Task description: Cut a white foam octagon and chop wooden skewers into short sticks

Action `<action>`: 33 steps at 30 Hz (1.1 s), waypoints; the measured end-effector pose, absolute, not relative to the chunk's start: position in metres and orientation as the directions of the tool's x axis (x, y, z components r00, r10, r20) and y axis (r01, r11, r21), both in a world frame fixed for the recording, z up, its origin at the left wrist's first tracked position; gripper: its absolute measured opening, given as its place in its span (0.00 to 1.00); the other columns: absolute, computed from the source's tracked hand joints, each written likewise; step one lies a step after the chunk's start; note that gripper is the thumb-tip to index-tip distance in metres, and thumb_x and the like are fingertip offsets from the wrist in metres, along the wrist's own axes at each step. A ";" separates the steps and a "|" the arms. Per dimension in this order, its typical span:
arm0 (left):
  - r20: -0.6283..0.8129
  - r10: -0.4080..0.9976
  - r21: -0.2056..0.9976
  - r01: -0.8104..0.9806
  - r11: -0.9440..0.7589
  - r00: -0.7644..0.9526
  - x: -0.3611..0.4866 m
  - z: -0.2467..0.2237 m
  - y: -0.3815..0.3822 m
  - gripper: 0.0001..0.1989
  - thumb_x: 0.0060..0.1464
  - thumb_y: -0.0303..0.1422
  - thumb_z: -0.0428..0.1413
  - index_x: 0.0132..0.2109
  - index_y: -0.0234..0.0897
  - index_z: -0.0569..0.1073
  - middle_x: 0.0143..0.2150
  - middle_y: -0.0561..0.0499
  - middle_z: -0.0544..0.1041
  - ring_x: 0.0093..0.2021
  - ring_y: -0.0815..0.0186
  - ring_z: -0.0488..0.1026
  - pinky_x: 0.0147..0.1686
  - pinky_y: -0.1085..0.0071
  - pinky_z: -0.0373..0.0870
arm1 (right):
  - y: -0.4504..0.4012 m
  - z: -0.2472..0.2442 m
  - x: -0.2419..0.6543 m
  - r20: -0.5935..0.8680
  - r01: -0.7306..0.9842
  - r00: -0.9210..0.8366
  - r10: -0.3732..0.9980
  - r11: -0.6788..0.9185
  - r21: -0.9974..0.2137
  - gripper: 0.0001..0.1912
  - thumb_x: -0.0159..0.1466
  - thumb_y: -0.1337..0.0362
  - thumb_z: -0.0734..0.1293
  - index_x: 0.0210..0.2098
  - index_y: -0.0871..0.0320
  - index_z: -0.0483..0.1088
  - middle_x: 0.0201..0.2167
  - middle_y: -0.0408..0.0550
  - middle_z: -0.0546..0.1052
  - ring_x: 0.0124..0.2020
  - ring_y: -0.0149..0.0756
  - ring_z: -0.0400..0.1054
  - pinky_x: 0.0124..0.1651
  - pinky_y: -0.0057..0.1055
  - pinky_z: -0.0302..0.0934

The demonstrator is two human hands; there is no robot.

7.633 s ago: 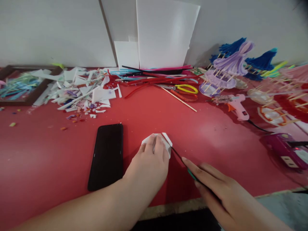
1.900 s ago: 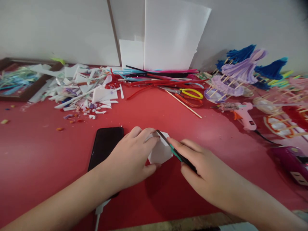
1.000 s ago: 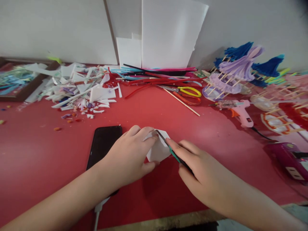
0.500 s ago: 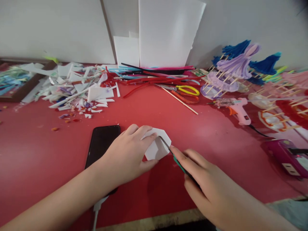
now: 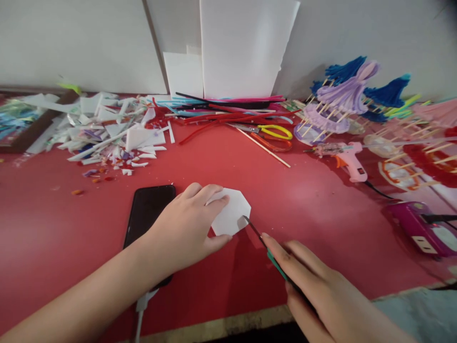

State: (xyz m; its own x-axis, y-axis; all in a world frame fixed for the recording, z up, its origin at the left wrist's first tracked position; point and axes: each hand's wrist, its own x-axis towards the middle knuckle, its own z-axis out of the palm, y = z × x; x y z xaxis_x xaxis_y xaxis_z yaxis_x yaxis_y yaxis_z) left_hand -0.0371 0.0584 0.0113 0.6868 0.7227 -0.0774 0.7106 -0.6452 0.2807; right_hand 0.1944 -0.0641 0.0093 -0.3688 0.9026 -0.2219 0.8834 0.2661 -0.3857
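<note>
A small white many-sided piece of foam board (image 5: pixel 233 209) lies on the red table. My left hand (image 5: pixel 191 221) holds it from the left, with the thumb at its near edge and the fingers over its far left side. In my right hand (image 5: pixel 310 276) is a craft knife (image 5: pixel 276 264) with a green and black handle, the index finger stretched along it. The thin blade points up and left, its tip over the piece's right edge. Whether the tip touches the piece I cannot tell. A black phone (image 5: pixel 152 209) lies partly beneath my left forearm.
White scraps (image 5: pixel 114 126) are heaped at the back left. Pipe cleaners (image 5: pixel 232 109), yellow-handled scissors (image 5: pixel 274 132) and a wooden stick (image 5: pixel 264 147) lie at the back. To the right are a pink glue gun (image 5: pixel 352 159), a purple power strip (image 5: pixel 421 228) and small umbrella-topped crafts (image 5: pixel 346 90).
My right hand has drawn the knife back toward me and to the right, so its tip moved from the piece's middle to its right edge. My left hand stays on the piece.
</note>
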 end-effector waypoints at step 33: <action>-0.131 0.671 0.302 0.674 -0.674 0.730 -0.058 0.005 0.077 0.50 0.45 0.58 0.59 0.66 0.32 0.55 0.64 0.37 0.61 0.63 0.48 0.59 0.59 0.55 0.61 | 0.047 -0.020 0.210 -0.339 -0.056 0.110 0.934 -0.335 -0.941 0.34 0.58 0.62 0.67 0.64 0.50 0.59 0.25 0.41 0.75 0.20 0.32 0.69 0.21 0.30 0.64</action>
